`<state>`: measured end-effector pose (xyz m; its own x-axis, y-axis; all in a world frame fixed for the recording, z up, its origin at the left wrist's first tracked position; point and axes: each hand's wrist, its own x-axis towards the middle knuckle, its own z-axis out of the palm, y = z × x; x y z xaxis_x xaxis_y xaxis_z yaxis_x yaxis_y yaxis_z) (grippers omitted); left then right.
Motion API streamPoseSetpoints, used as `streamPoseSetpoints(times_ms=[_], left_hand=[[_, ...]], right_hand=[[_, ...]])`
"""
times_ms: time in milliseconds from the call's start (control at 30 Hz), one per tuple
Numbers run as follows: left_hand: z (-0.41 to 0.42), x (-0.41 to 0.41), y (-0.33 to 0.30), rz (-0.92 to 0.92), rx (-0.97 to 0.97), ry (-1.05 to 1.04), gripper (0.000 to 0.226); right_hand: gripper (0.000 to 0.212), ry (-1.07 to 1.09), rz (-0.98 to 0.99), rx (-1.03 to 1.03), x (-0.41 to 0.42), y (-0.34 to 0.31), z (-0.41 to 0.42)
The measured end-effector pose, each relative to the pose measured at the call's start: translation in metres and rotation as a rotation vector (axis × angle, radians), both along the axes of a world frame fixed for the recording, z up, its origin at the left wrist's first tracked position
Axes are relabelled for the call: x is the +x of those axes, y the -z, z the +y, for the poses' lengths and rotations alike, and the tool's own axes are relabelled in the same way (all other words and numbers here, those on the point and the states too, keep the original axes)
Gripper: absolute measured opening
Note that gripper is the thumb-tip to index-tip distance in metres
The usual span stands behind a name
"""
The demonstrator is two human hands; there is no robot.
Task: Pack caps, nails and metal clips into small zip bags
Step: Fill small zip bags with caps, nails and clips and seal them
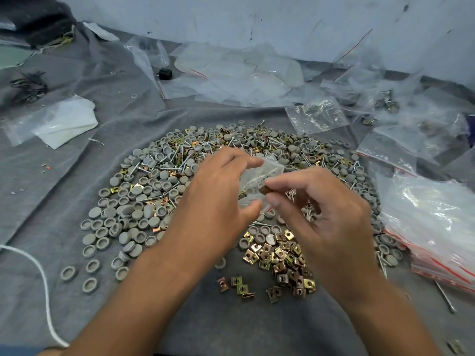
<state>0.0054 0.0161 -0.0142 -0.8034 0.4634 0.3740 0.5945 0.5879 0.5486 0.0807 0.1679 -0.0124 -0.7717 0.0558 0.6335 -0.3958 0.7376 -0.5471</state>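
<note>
The left hand (218, 194) is pinching the thin, floppy zip bag (259, 176) open by its edge while the right hand (323, 209) is pinching a small hard metal clip (264, 189) at its mouth.

A gray cloth (77, 176) covers the table. Under the hands lie gray caps (133, 211), nails (177, 160) and metal clips (282, 255). Zip bags (437, 227) sit right of them.

I am holding a small zip bag (259, 176) up in my left hand (218, 201), pinching its edges between thumb and fingers. My right hand (323, 214) is pressing a brown metal clip (264, 190) at the bag's mouth. Below, grey caps (144, 201), nails (174, 163) and loose clips (285, 263) are lying heaped on the grey cloth (77, 191).
</note>
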Motion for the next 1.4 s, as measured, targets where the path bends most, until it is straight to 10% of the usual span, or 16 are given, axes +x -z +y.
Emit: streamPoseSetpoints(times_ms=[300,533,1400], left_hand=[[-0.003,-0.003,0.003,0.015,-0.046,-0.024,0.062],[-0.004,-0.003,0.004,0.017,-0.066,-0.023,0.064],[0.004,0.002,0.001,-0.001,-0.088,0.015,0.063]], right_hand=[[0.016,0.35,-0.038,-0.143,0.003,-0.011,0.027],[0.032,0.48,-1.213,0.164,0.023,0.0,0.101],[0.008,0.434,-0.875,0.016,0.026,0.015,0.121]])
